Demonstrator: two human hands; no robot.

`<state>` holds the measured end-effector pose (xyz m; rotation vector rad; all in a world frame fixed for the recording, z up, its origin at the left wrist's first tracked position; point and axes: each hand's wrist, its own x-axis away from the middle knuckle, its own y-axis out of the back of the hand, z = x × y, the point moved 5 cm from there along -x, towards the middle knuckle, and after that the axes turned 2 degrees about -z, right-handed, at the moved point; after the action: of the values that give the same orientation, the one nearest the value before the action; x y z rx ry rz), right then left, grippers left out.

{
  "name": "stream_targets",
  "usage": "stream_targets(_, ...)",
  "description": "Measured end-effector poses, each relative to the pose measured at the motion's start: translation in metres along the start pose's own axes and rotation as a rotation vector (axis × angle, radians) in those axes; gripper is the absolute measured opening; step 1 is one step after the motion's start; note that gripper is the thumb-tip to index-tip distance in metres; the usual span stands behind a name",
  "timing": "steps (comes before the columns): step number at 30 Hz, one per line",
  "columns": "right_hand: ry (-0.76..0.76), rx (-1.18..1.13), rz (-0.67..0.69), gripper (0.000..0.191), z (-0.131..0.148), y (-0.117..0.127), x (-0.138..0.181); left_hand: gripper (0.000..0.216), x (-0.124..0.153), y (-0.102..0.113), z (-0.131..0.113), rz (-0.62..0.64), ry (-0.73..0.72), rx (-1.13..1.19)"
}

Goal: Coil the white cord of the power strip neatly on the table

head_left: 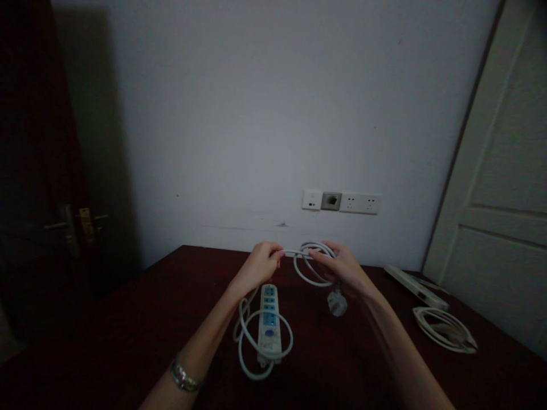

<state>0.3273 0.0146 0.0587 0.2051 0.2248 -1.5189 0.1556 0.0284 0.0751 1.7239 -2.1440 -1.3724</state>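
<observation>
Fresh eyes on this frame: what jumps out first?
Two bare hands meet mid-frame over a dark red table: the left hand pinches a white cable, while the right hand holds its coiled loops, with the plug dangling below. Under them lies a white power strip with blue sockets, cable looped around it. A second strip and coiled cable sit far right.

So the table (128,341) was a dark reddish-brown wood one, pushed up against the wall. A white power strip (269,322) lay on it with loose cord (252,347) looped around it. Off to the right sat a second strip (414,286) and a coiled cable (444,330).
</observation>
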Motion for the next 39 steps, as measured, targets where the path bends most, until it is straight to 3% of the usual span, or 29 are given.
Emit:
stream_targets(2, -0.012, -0.064, 0.016, 0.04, 0.002, 0.002, 0.001, 0.028, -0.001, -0.001, -0.002, -0.021, -0.091, -0.077)
stream_targets(3, -0.023, -0.099, 0.028, 0.04, 0.002, 0.003, 0.001, 0.026, -0.001, -0.004, -0.003, 0.033, -0.127, -0.094)
stream_targets(8, -0.062, -0.157, -0.008, 0.041, -0.002, 0.014, -0.002, 0.026, 0.011, -0.019, -0.011, 0.526, -0.207, 0.137)
stream_targets(11, -0.076, -0.123, -0.051, 0.041, -0.006, 0.015, -0.005, 0.033, 0.015, -0.019, -0.019, 0.599, -0.215, 0.358)
stream_targets(14, -0.074, -0.06, -0.066, 0.04, -0.009, 0.013, -0.006, 0.035, 0.011, -0.014, -0.02, 0.454, -0.199, 0.428)
stream_targets(19, -0.139, -0.099, 0.058, 0.037, -0.01, 0.001, -0.002, 0.036, 0.0, 0.001, -0.009, -0.079, -0.19, 0.319)
stream_targets(22, -0.183, -0.202, 0.164, 0.041, -0.006, -0.008, 0.002, 0.032, -0.003, -0.001, 0.0, -0.209, -0.12, 0.352)
stream_targets(24, -0.18, -0.266, 0.178, 0.04, -0.003, -0.01, 0.003, 0.04, -0.005, -0.007, 0.006, -0.217, -0.037, 0.418)
stream_targets(26, -0.166, -0.325, 0.166, 0.037, -0.002, -0.009, 0.003, 0.045, -0.006, -0.02, 0.008, -0.123, 0.017, 0.511)
stream_targets(29, -0.145, -0.398, 0.157, 0.035, -0.004, -0.008, 0.001, 0.04, -0.005, -0.038, 0.001, 0.01, -0.032, 0.626)
stream_targets(33, -0.16, -0.468, 0.16, 0.038, -0.006, -0.012, 0.0, 0.039, -0.003, -0.042, -0.001, -0.101, -0.017, 0.646)
stream_targets(36, -0.147, -0.457, 0.1, 0.04, -0.005, -0.015, -0.001, 0.045, -0.001, -0.043, -0.004, -0.04, 0.036, 0.677)
stream_targets(39, -0.086, -0.381, -0.011, 0.042, -0.003, -0.014, -0.002, 0.042, 0.0, -0.041, -0.01, 0.024, -0.027, 0.664)
